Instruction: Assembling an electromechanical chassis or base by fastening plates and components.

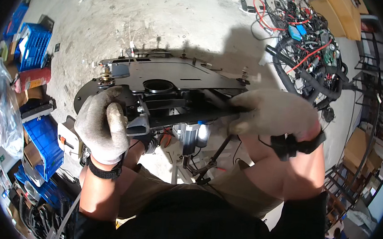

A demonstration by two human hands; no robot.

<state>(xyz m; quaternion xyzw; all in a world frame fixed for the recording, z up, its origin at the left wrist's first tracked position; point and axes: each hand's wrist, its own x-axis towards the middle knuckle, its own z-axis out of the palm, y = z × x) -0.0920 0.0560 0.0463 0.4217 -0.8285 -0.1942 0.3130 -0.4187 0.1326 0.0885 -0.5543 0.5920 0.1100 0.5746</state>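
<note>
A black flat-plated machine assembly (177,75) stands in front of me, with a round ring opening (158,86) in its top and spring-mounted bolts (106,74) near its corners. Wearing a grey-white work glove, my left hand (103,124) has its fingers curled round the near left edge, beside a metal bracket (138,125). My right hand (275,115), gloved too, is at the right end by a dark bar. Motion smears its fingers, so what they hold cannot be made out. Beneath the plate hang a silver motor-like cylinder (188,139) and a white, blue-topped part (203,134).
Tangled cables and hoses (316,53) are heaped at the far right, by a cardboard box (339,16). Blue crates (34,46), a clear plastic bag (6,105) and a red canister (32,80) line the left. Black metal racks (374,86) stand on the right.
</note>
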